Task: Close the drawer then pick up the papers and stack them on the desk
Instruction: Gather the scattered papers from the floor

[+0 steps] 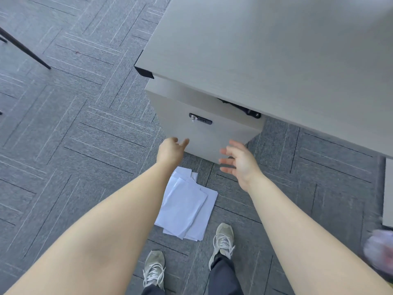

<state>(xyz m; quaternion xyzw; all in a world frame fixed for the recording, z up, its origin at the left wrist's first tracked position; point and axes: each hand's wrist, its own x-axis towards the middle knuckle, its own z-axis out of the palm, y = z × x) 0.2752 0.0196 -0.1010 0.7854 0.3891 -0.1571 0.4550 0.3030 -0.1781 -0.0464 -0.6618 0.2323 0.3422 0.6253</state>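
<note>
A light wood drawer (223, 133) with a black combination lock (200, 119) juts out from under the desk (265, 50). Dark contents show at its open top near the desk edge. My left hand (171, 151) hovers by the drawer front's lower left corner, fingers loosely curled and holding nothing. My right hand (240, 161) is at the front's lower right, fingers spread, empty. Several white papers (187, 204) lie in a loose overlapping pile on the carpet below my forearms, in front of the drawer.
Grey patterned carpet (85, 135) covers the floor. My two feet in grey sneakers (223, 239) stand just behind the papers. A thin black furniture leg (25, 50) slants at the upper left. A blurred pinkish object (380, 250) sits at the right edge.
</note>
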